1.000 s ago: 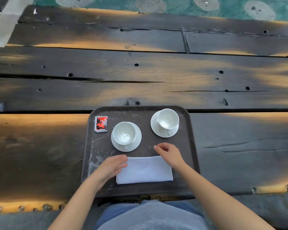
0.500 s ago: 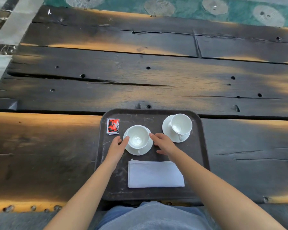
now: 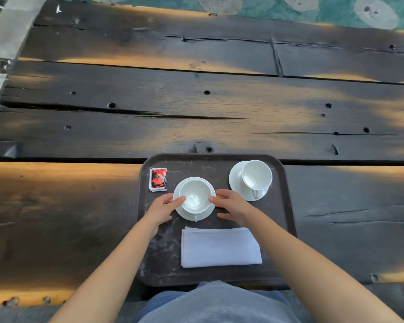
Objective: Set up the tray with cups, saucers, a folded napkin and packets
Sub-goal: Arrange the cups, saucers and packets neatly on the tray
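Nearest to us, at the lower edge of the view, we note grey-blue clothing (image 3: 219, 304) at the person's lap, with both bare forearms reaching forward over the tray (image 3: 282, 206). The tray is dark brown, scuffed with pale marks, and sits at the near edge of the counter (image 3: 196, 108), a surface of dark weathered planks with bolt holes and cracks.

On the near part of the tray lies the folded napkin (image 3: 221, 247) — white, flat, edges roughly square to the tray. Just beyond it we find the near saucer (image 3: 196, 212), with the near cup (image 3: 195, 197) upright on it, empty, its handle pointing toward the person.

The left hand (image 3: 162, 209) is at the left side of this saucer, fingers (image 3: 179, 200) extended and touching the cup's wall. The right hand (image 3: 233, 205) is at the opposite side, fingers (image 3: 214, 198) spread and touching the cup's right rim; the thumb rests low by the saucer edge. Both hands are open against the crockery — neither is wrapped around it.

Farther back, at the tray's left, a small stack of red, black and white packets (image 3: 158, 179) lies flat. At the far right stands the far saucer (image 3: 237, 180) with the far cup (image 3: 256, 176) on it, tilted toward the right.

Beyond the counter, a teal patterned floor (image 3: 336, 8) is visible.
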